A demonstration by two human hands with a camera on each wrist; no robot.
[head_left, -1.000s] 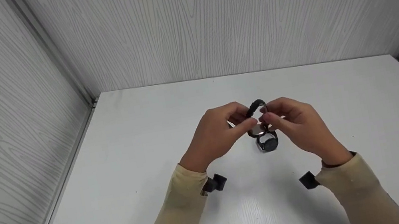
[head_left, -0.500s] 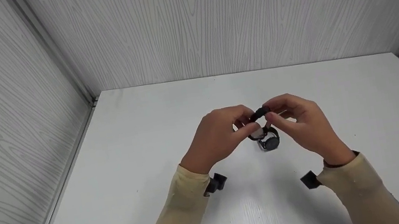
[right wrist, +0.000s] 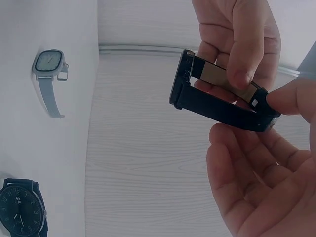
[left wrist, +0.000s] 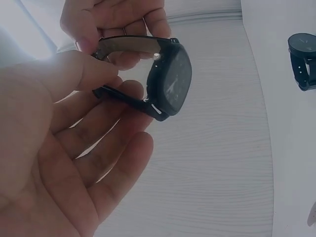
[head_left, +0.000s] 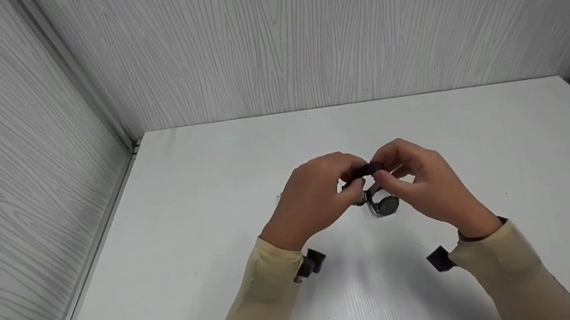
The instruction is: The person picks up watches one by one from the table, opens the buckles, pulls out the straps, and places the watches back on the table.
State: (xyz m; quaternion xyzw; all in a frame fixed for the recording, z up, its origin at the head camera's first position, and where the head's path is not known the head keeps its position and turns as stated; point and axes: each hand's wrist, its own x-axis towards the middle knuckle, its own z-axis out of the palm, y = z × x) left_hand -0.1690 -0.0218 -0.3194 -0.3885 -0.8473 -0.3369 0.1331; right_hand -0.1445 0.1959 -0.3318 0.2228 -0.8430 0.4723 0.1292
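Note:
A black wristwatch (left wrist: 170,81) is held up between both hands, its strap bent round into a loop. My left hand (head_left: 317,195) pinches the strap between thumb and fingers. From the other side, my right hand (head_left: 419,184) grips the strap's buckle end with thumb and index finger, its other fingers loosely bent, as the right wrist view shows. The dark case (right wrist: 182,76) points down toward the table, away from the fingertips. In the head view the hands hide much of this watch; only a dark piece of strap (head_left: 370,169) shows between the fingertips.
On the white table (head_left: 230,319), a black watch with a round dial (right wrist: 21,210) lies just below the hands. A pale watch with a squarish case (right wrist: 49,61) lies to its left. A wood-grain panel (head_left: 270,35) stands behind the table.
The strap loop stood above the fingertips at first; now it sits lower and flatter between them. The fingertips have come closer together, and both hands keep hold of the watch.

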